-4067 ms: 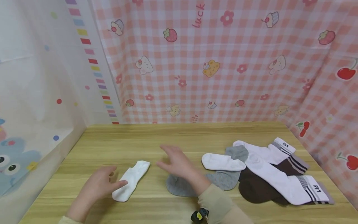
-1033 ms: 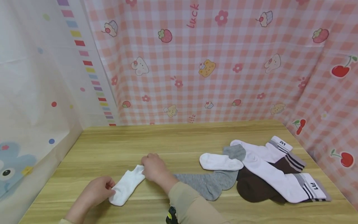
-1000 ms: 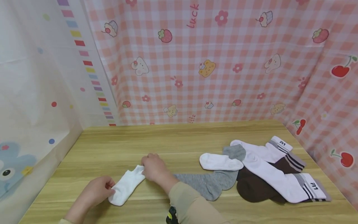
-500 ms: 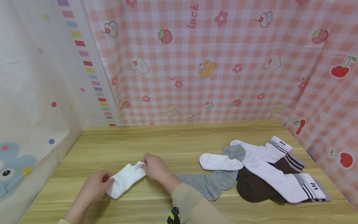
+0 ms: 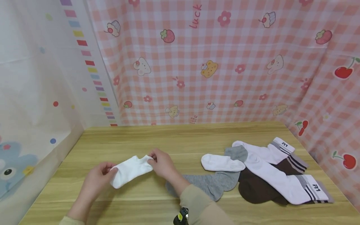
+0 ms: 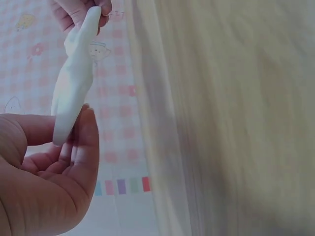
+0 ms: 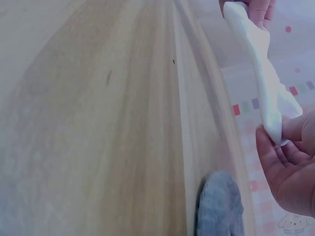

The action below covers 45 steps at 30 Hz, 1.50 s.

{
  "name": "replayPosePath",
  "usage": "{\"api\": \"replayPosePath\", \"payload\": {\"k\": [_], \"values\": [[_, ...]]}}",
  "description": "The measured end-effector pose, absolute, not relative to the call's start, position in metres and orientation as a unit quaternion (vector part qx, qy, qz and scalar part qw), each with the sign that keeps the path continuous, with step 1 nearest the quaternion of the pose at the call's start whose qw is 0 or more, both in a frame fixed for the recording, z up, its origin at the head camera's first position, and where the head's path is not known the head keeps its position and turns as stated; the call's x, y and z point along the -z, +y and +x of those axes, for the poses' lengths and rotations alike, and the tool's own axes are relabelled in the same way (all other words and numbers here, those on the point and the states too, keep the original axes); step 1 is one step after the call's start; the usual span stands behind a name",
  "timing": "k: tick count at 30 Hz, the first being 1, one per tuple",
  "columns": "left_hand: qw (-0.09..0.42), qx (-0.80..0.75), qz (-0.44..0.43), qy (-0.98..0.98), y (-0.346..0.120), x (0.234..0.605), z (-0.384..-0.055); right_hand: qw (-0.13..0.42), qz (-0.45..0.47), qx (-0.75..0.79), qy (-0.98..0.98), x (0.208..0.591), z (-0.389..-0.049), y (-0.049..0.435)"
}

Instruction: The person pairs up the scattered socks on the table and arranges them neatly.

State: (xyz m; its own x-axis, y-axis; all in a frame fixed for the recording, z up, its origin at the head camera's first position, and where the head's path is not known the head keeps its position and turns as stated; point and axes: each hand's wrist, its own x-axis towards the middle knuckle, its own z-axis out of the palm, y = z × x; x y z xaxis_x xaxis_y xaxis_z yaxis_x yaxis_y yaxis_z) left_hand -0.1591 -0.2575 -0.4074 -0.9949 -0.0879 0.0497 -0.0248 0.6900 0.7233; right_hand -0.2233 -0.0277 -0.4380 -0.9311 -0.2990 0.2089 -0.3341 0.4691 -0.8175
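A short white ankle sock [image 5: 130,171] is stretched between both hands, lifted off the wooden table. My left hand [image 5: 97,178] pinches its toe end between thumb and fingers, as the left wrist view shows with the white sock [image 6: 74,83] seen edge-on. At the cuff end, my right hand [image 5: 163,164] pinches the fabric; in the right wrist view the right hand's thumb and fingers [image 7: 290,169] close on the sock [image 7: 268,88]. A grey sock [image 5: 202,184] lies under the right forearm, partly covered by it.
A second white ankle sock [image 5: 222,163] rests over grey socks right of centre. Farther right, long white striped socks [image 5: 281,178] lie across dark brown socks [image 5: 256,187]. The wooden table [image 5: 112,140] meets a pink checked curtain [image 5: 180,62] behind and side cloths.
Earlier the sock lay flat with the right hand away from it. Both hands then took hold of its ends, and they have raised it from the table and tilted it nearer level.
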Motion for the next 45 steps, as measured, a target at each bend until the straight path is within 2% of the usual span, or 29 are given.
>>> {"api": "replayPosePath", "payload": {"k": [7, 20, 30, 45], "values": [[0.060, 0.424, 0.046, -0.902, -0.248, 0.403, -0.163, 0.015, 0.158, -0.536, -0.829, 0.438, -0.224, -0.016], [0.083, 0.502, 0.040, -0.860, -0.225, 0.400, -0.172, 0.052, 0.143, -0.549, -0.822, 0.438, -0.225, 0.009], [0.074, 0.511, 0.019, -0.856, -0.204, 0.401, -0.180, 0.073, 0.135, -0.536, -0.830, 0.438, -0.227, 0.034], [0.088, 0.503, -0.024, -0.859, -0.168, 0.403, -0.197, 0.053, 0.107, -0.519, -0.846, 0.432, -0.230, 0.074]]}}
